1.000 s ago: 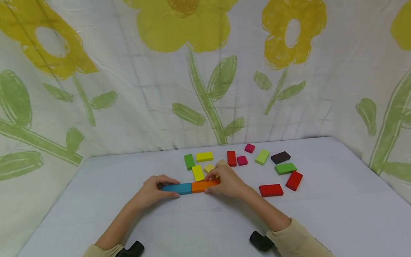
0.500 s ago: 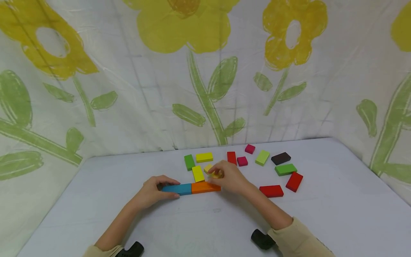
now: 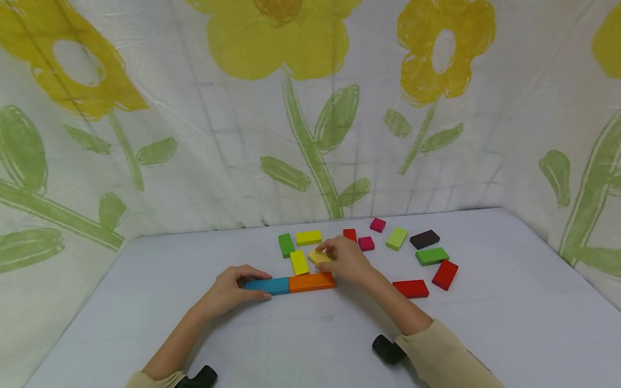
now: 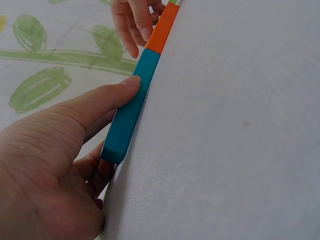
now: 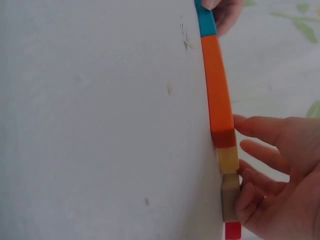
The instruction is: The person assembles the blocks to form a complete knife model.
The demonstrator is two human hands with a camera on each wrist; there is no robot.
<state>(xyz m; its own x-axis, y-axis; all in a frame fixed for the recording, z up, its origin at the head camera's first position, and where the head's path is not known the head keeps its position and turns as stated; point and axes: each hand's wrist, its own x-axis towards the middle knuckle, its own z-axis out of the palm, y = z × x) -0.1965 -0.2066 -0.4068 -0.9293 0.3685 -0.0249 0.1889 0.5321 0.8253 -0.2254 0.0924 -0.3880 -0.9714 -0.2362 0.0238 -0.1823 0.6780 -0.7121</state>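
Note:
In the head view, my left hand [image 3: 232, 291] grips the left end of a blue block [image 3: 274, 286] lying on the white table. The left wrist view shows the thumb along the blue block [image 4: 127, 110]. End to end with it lies an orange block [image 3: 312, 282]. My right hand [image 3: 346, 261] is behind the orange block's right end, its thumb and fingers spread about a pale yellow block [image 3: 317, 256]. In the right wrist view the fingertips are close above the pale yellow block [image 5: 228, 160]; whether they touch it is unclear. A beige block [image 5: 230, 197] lies beside the fingers.
Behind the row lie yellow blocks [image 3: 309, 237] and a green block [image 3: 286, 246]. Further right are red [image 3: 411, 289], green [image 3: 432, 256], lime [image 3: 397, 238], dark brown [image 3: 424, 239] and pink blocks [image 3: 377, 224]. A flower-painted white sheet [image 3: 218, 178] hangs behind the table.
My right hand has let go of the orange block and moved back to the pale yellow block. My left hand keeps its hold on the blue block.

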